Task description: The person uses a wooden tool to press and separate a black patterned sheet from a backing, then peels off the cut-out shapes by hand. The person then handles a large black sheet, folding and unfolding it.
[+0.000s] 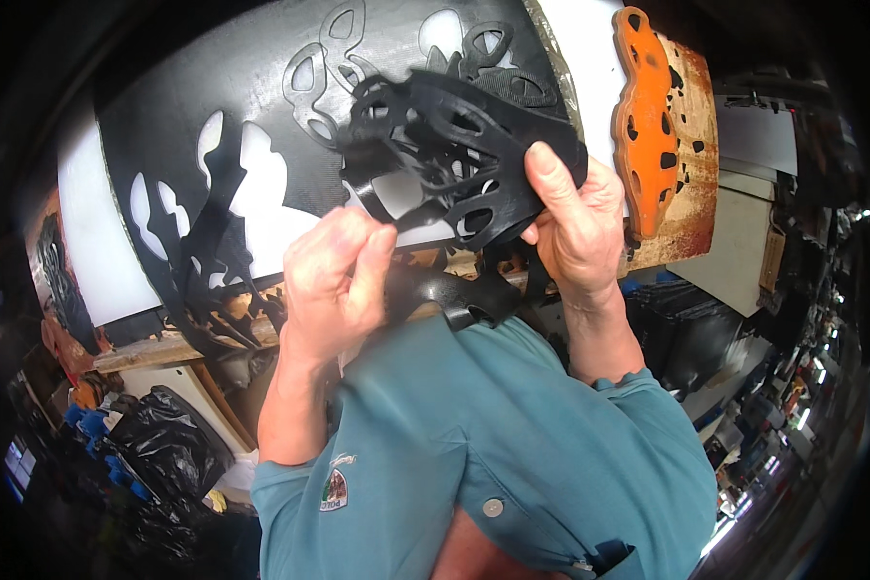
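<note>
Left to right, the view begins at a black plastic bag (169, 440), which lies below the table (130, 356), and at a white sheet (111, 237) showing along the table's left side. Over the white lies a broad black sheet (203, 77), pierced by rounded openings through which white shows. Near its lower left, dark webbing (217, 208) droops over the table's front edge. Farther right, several looped outlines (306, 85) are cut into the black sheet near its far edge.

The left hand (336, 271) is a fist in front of the black sheet, its fingers curled together and closed on a narrow black strip (420, 215); the strip, blurred, runs from beside the thumb tip up and right toward a black cut-out bundle (493, 126). A glossy dark piece (454, 290) lies below, against the teal shirt (454, 387).

The bundle, a tangle of perforated pieces, is between the two hands, raised over the sheet. The right hand (582, 213) grips its right end: the thumb lies flat across the upper face, the fingers pass beneath and are mostly hidden, and the bundle is clamped between them, most of it projecting leftward beyond the grip. At far right, an orange slab (648, 101) with dark holes rests on a wooden board (698, 184), small black scraps (698, 146) beside it.
</note>
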Demonstrator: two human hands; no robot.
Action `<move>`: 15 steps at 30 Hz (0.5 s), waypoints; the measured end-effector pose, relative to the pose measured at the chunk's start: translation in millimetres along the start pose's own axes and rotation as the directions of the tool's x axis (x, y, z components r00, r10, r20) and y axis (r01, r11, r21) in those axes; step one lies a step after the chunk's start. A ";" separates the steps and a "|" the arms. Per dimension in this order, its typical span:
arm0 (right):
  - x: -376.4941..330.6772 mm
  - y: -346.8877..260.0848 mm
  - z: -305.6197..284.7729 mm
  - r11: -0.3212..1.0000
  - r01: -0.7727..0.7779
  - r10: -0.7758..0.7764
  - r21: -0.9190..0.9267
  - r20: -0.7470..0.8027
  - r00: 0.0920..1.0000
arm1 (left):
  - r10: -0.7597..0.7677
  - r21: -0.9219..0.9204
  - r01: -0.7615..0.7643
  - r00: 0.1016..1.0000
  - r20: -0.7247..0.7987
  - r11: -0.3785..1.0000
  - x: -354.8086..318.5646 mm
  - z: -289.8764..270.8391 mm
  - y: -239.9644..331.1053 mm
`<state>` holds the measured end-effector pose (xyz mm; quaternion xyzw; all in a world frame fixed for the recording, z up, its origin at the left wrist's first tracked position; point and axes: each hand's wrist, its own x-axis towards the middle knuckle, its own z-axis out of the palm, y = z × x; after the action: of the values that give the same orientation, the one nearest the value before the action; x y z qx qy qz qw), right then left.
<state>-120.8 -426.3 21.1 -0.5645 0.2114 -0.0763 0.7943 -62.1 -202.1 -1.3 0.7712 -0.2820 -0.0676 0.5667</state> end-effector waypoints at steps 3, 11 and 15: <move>7.2 -4.4 -14.0 0.992 -0.001 0.002 -0.124 0.006 1.000 | -0.068 0.015 0.067 0.997 0.022 0.998 -17.3 -8.4 -12.0; 60.3 -72.3 -186.2 0.894 0.440 -0.357 0.087 -0.455 0.816 | -0.605 -0.051 0.609 0.769 -0.206 0.791 -62.0 -117.6 -35.8; 55.1 -77.6 -168.1 0.829 0.534 -0.557 -0.165 -0.330 0.763 | -0.444 0.074 0.441 0.895 0.040 0.895 -65.9 -81.6 -19.7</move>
<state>-133.0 -618.7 33.5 -0.6012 0.1836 -0.4005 0.6666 -75.4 -96.2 -5.1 0.8304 -0.1171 -0.2073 0.5037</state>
